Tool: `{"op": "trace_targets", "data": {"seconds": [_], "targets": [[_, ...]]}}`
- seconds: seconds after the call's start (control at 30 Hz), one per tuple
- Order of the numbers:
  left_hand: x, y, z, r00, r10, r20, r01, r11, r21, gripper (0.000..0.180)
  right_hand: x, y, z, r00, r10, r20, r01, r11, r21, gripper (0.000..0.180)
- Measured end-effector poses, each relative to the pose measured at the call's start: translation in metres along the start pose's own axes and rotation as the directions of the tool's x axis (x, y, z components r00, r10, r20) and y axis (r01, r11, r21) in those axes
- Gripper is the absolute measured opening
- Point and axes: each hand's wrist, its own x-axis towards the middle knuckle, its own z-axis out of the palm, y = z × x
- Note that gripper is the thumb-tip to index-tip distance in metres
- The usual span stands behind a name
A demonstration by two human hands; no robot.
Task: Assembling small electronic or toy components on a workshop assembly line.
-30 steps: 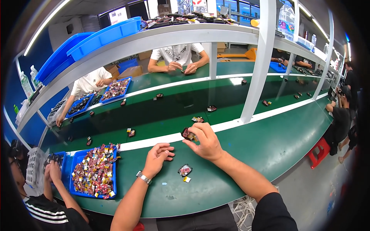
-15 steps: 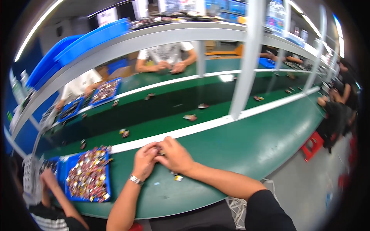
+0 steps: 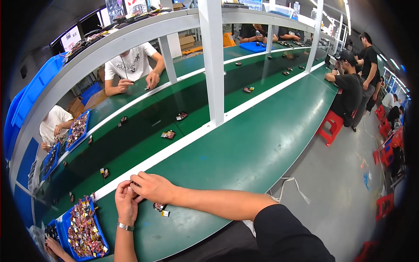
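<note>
At the far left, a blue tray [image 3: 66, 223] heaped with small red, white and yellow parts [image 3: 87, 229] is being supported by the green tabletop [image 3: 244, 144]. Just to its right, a small dark piece [image 3: 134, 184], mostly hidden, is being held between the left hand [image 3: 126, 204] and the right hand [image 3: 152, 188], the fingers of both being curled nearly closed around it. Beside the right wrist, 1 small unit [image 3: 159, 206] is being left lying on the green surface, partly covered. Beyond, the dark belt [image 3: 146, 137] with its scattered units is being bordered by a white rail [image 3: 150, 162], from which a grey post [image 3: 212, 65] is being raised. Farther right, above the grey floor [image 3: 331, 183], a red stool [image 3: 331, 126] is being occupied by a person in black [image 3: 349, 89].
</note>
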Motion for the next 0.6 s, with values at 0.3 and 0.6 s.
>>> {"op": "trace_targets", "data": {"seconds": [0.3,0.6], "targets": [[0.006,-0.002,0.023,0.993,-0.068,0.093,0.072,0.997,-0.037,0.031,0.000,0.015,-0.018,0.983,0.107,0.148,-0.129,0.980,0.152,0.018],[-0.001,0.008,0.013,0.992,-0.048,0.113,0.042,0.998,0.056,0.029,0.010,0.008,-0.017,0.976,0.102,0.192,-0.139,0.971,0.193,0.019]]}}
